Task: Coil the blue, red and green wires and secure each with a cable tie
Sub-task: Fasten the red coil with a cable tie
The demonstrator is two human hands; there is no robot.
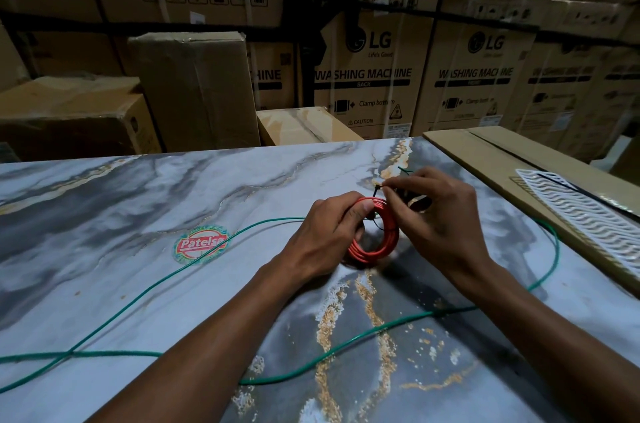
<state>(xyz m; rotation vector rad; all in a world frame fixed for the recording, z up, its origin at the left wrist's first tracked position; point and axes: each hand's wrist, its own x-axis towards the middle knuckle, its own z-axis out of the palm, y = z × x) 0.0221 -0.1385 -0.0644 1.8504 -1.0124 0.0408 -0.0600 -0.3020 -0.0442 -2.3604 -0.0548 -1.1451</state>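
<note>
1. The red wire (375, 238) is seen wound into a compact coil, held just above the marbled table (138, 187) between both hands.
2. The coil's near-left side is gripped by the left hand (327, 232), fingers curled round the strands.
3. A thin black cable tie (376, 193) is pinched at the top of the coil by the right hand (440, 215); whether it is already locked cannot be told.
4. Step in hand, as judged: securing the red coil. The tie's tail is next to be drawn tight while the coil is kept bunched.
5. The green wire (145, 287) lies uncoiled, looping under both forearms and round beyond the right hand; snagging is possible.
6. No blue wire is visible.
7. Right of the right hand, a flat carton (491, 159) bears a white patterned sheet (585, 225). Stacked cartons (367, 76) stand beyond the table.
</note>
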